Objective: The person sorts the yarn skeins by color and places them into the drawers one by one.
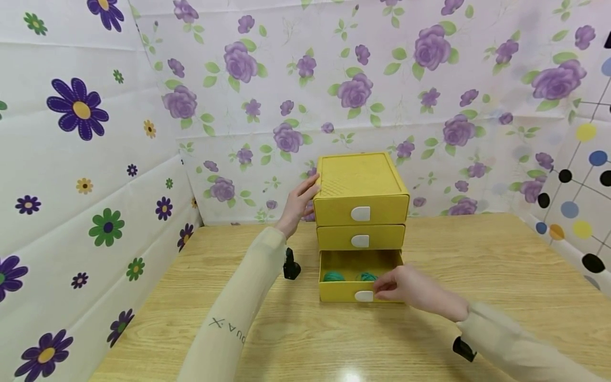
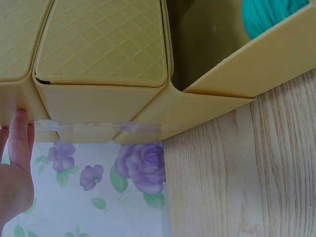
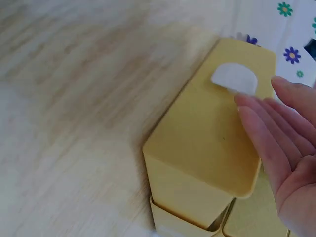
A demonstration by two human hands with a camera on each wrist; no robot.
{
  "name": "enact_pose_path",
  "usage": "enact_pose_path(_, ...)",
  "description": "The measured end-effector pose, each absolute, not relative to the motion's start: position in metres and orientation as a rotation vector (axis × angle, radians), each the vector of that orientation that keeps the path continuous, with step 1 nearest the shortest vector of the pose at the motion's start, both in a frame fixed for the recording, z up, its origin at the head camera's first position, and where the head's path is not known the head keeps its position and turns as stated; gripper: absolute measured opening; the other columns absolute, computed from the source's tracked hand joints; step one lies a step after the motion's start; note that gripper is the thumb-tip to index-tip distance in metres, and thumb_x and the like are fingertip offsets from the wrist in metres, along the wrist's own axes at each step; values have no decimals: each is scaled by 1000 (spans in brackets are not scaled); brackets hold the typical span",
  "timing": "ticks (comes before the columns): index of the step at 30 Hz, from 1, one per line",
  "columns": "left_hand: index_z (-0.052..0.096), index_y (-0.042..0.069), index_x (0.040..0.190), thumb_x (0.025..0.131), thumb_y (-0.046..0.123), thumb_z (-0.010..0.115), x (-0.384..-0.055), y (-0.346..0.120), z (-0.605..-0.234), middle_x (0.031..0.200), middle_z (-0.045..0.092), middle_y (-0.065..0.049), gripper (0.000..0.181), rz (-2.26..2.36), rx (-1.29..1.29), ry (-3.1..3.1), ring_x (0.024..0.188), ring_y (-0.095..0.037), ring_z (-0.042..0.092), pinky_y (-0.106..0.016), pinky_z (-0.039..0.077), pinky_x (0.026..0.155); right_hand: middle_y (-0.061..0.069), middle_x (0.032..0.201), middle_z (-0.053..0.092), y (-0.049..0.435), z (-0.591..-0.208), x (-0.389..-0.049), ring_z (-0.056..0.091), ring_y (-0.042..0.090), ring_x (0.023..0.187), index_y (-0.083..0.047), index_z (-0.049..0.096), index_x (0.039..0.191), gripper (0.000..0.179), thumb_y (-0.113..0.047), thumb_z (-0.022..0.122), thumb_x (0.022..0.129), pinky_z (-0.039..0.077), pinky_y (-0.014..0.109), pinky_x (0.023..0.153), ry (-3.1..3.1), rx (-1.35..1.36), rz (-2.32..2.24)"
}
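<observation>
A yellow three-drawer cabinet (image 1: 360,175) stands on the table, its bottom drawer (image 1: 336,293) pulled out and the upper two closed. A ball of teal yarn (image 1: 333,276) lies at the left inside that drawer, and a second teal ball (image 1: 367,276) sits further right, partly hidden by the drawer front. My left hand (image 1: 298,206) rests with extended fingers against the cabinet's upper left side. Beside the white handle (image 3: 234,78) of the bottom drawer is my right hand (image 1: 420,291), fingers nearly straight, fingertips right at the handle, nothing held.
The cabinet stands on a wood-grain table (image 1: 258,339). Behind it hangs a flowered sheet (image 1: 267,106), with another flowered sheet (image 1: 81,175) on the left and a dotted one (image 1: 579,175) on the right. The upper drawers carry white handles (image 1: 360,214) too.
</observation>
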State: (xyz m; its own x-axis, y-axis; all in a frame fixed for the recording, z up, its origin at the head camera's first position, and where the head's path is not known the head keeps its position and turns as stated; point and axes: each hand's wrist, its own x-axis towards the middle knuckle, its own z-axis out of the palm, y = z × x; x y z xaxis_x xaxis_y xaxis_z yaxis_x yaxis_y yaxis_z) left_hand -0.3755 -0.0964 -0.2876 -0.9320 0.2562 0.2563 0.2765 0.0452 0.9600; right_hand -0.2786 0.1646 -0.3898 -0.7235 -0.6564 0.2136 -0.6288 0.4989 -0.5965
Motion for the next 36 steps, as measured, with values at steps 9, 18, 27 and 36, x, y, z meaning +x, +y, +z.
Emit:
enact_pose_path(9,35,15,141,96,25,47,-376,-96,-288,144,27,-3,48,-2077,-577,-2268,121,-22,37,-44,38,89,-1,77,66,156,-405,-276,58,3,63,-2,71,87,7,-4,68,80,47,21,52,2727,-1177,-1081)
enact_pose_path(18,35,15,141,96,25,46,-377,-95,-288,143,28,-2,47,-2068,-576,-2270,120,-22,38,-43,40,87,0,77,65,152,-414,-277,56,5,65,-5,72,84,7,-2,69,78,47,22,53,2872,-1076,-1209)
enact_pose_path(27,42,26,137,92,34,52,-401,-97,-306,141,32,6,47,-2109,-537,-2230,117,-17,41,-43,40,87,0,77,66,150,-422,-284,58,6,66,-6,72,80,9,1,70,76,47,22,53,2965,-998,-1292)
enact_pose_path(36,44,26,136,91,35,53,-400,-95,-308,139,35,6,47,-2073,-532,-2210,115,-15,43,-41,42,85,2,78,67,149,-424,-288,58,7,66,-6,73,81,6,-2,71,77,47,22,53,2982,-1027,-1327)
